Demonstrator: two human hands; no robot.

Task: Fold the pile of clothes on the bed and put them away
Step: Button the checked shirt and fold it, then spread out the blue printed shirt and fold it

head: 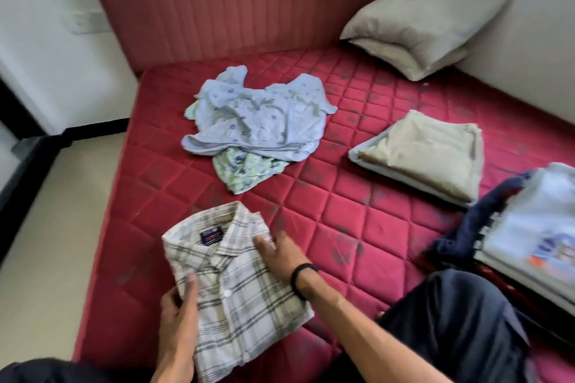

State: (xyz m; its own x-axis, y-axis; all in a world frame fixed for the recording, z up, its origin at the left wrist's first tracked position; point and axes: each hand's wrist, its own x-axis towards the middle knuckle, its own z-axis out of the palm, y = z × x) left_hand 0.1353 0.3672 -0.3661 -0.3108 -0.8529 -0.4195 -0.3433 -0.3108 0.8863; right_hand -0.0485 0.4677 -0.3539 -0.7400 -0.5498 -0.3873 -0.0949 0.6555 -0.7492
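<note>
at the near edge of a red quilted mattress (311, 227), two bare hands rest on one folded plaid shirt (236, 283). left hand (177, 317) grips the shirt's left side, thumb lying on top of the fabric and fingers curled under the edge. right hand (280, 255) lies flat on the shirt's right side near the collar, fingers straight and slightly spread, pressing down and holding nothing. one black band (303, 280) circles the right wrist. both forearms reach in from the bottom of the view, the right one crossing in from the lower right. the shirt is white with grey and blue checks, buttoned, collar pointing away from the person, a dark label showing inside the neck.

further up the mattress, near its middle, sits one unfolded heap: a pale blue printed garment (258, 118) lying crumpled over a pale green printed one (245, 171). to the right, well apart from the heap, lies one folded stack with a beige piece (432, 149) on top of a light blue layer. at the far right edge, a second stack of folded clothes (535, 233) rests on something dark blue. one grey pillow (413, 31) leans in the far right corner against the wall, beside the red padded headboard (233, 0). dark trouser legs (460, 333) show at lower right
</note>
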